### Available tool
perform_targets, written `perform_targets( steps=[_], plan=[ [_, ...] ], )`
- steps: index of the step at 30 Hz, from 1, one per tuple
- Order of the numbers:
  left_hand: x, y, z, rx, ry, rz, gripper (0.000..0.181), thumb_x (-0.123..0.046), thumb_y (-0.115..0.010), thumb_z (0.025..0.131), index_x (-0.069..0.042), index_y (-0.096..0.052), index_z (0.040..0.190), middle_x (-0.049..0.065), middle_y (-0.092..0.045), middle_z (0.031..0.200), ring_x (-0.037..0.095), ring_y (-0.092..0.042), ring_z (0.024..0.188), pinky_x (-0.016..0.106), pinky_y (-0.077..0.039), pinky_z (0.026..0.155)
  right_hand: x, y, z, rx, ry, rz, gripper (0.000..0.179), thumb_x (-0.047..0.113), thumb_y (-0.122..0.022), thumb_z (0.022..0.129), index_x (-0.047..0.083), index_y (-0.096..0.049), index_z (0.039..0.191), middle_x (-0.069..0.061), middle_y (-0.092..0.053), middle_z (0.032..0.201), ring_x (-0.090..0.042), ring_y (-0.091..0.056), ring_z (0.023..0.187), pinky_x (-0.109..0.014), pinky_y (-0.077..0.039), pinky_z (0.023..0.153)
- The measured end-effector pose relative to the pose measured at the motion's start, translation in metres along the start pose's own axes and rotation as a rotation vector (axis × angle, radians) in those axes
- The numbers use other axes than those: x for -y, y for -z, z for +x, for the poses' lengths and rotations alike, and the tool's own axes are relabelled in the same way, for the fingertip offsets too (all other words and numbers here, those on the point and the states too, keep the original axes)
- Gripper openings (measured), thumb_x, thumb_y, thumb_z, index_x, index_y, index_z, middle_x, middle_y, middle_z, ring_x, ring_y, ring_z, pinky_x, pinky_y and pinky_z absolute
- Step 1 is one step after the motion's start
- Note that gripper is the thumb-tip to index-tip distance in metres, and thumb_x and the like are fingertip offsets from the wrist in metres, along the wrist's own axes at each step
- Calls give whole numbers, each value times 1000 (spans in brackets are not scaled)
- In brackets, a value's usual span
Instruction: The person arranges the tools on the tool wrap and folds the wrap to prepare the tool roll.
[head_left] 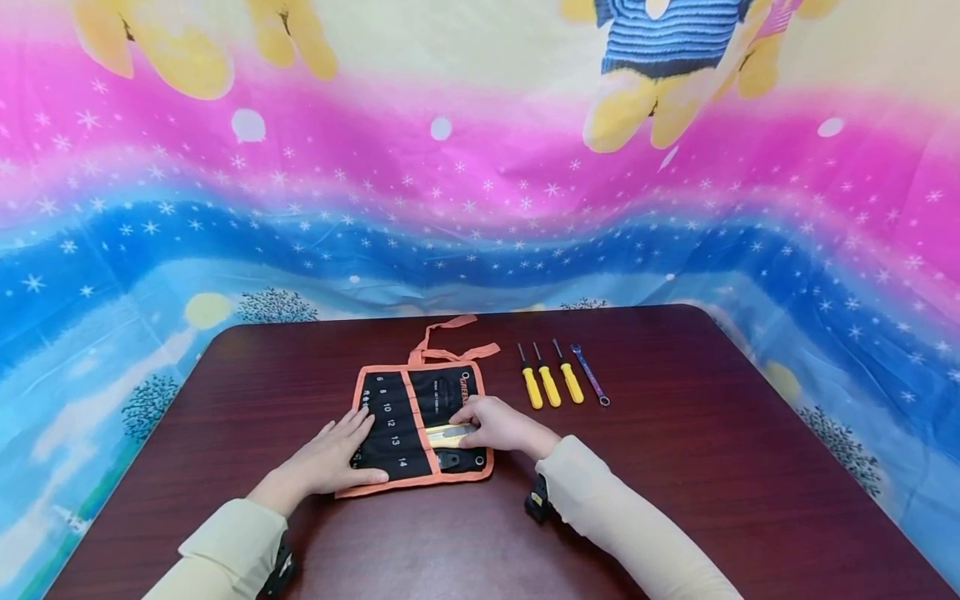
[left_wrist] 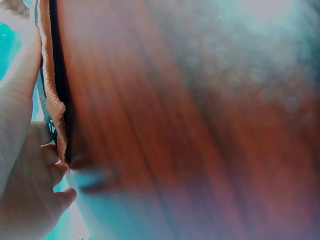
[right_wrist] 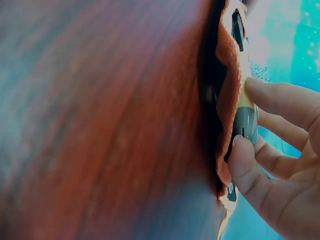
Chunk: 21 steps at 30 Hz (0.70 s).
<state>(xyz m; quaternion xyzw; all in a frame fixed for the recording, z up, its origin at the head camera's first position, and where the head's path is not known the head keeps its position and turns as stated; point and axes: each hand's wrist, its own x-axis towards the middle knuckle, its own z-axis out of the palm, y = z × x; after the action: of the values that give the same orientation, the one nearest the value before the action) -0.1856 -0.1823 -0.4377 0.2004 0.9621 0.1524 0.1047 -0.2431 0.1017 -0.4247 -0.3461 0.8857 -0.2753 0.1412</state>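
Note:
A black tool pouch [head_left: 390,425] with orange edging lies unrolled on the table, its left half printed with size numbers. My left hand [head_left: 333,454] rests on the pouch's lower left edge, fingers spread. In the left wrist view, the left hand's fingers [left_wrist: 47,165] lie along the orange border. My right hand [head_left: 498,425] pinches the end of a yellow-and-grey utility knife [head_left: 446,435] that lies across the right half, its left end at the pocket's orange band. Thumb and fingers close on the knife's grey end [right_wrist: 245,122] in the right wrist view. Below it, a black tool [head_left: 447,460] sits in the pouch.
Right of the pouch lie yellow-handled screwdrivers [head_left: 549,387] in a row, with a combination wrench [head_left: 591,375] beside them. Orange tie straps [head_left: 442,342] trail from the pouch's top edge. The dark wooden table [head_left: 675,467] ends at a printed cloth backdrop [head_left: 480,208].

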Motion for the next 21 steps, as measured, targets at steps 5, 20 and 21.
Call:
perform_targets(
  steps=[5, 20, 21],
  plan=[
    [0, 0, 1, 0, -2, 1, 99, -65, -58, 76, 5, -30, 141, 24, -24, 145, 38, -18, 134, 55, -15, 105, 3, -2, 4, 9, -2, -16, 32, 15, -72, 81, 8, -68, 112, 4, -58, 92, -9, -49, 76, -21, -44, 63],
    [-2, 2, 0, 10, -6, -4, 98, -64, -57, 77, 5, -29, 141, 25, -23, 145, 39, -17, 134, 56, -14, 105, 10, -7, 8, 16, 0, -52, 33, 14, -71, 82, 7, -67, 114, 4, -58, 94, -7, -48, 79, -19, -43, 63],
    [-1, 2, 0, 12, -5, -3, 98, -64, -57, 77, 5, -29, 141, 25, -23, 145, 38, -17, 134, 56, -14, 105, 11, -7, 8, 16, 1, -55, 33, 14, -71, 82, 7, -66, 114, 4, -57, 94, -7, -48, 79, -19, -43, 63]
  ],
)
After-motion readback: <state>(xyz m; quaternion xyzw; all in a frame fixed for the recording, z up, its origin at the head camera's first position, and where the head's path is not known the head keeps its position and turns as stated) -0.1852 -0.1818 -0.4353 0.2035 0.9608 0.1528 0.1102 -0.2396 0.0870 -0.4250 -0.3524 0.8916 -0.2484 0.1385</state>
